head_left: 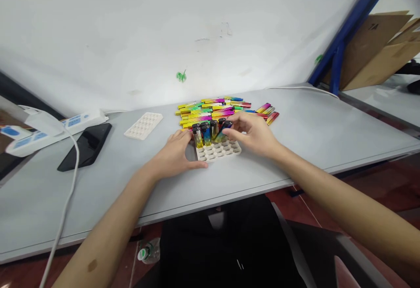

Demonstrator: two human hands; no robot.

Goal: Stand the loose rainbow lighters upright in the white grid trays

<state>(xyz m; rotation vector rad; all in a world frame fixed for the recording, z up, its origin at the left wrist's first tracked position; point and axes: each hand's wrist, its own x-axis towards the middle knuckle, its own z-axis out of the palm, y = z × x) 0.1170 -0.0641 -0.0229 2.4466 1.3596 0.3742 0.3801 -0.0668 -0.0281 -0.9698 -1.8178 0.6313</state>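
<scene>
A cream tray [218,150] with rows of slots sits near the table's front edge. Several metallic-coloured lighters stand in its back slots, among them a silver-yellow lighter [198,138] and a blue lighter [206,135]. My left hand [177,152] grips the tray's left end, its thumb along the front edge and its fingers by the back corner. Between the thumb and fingers of my right hand [252,133] is a tilted lighter [221,135] with a black top, its lower end over the slots. Behind lies a pile of shiny multicoloured lighters [210,111].
Left of the tray lies a second slotted tray [144,125]. A black phone [85,147], a white power strip [59,133] and a white cable [74,178] occupy the left side. Cardboard boxes [377,47] stand behind a blue frame [337,60] at right. A plastic bottle [151,251] is on the floor.
</scene>
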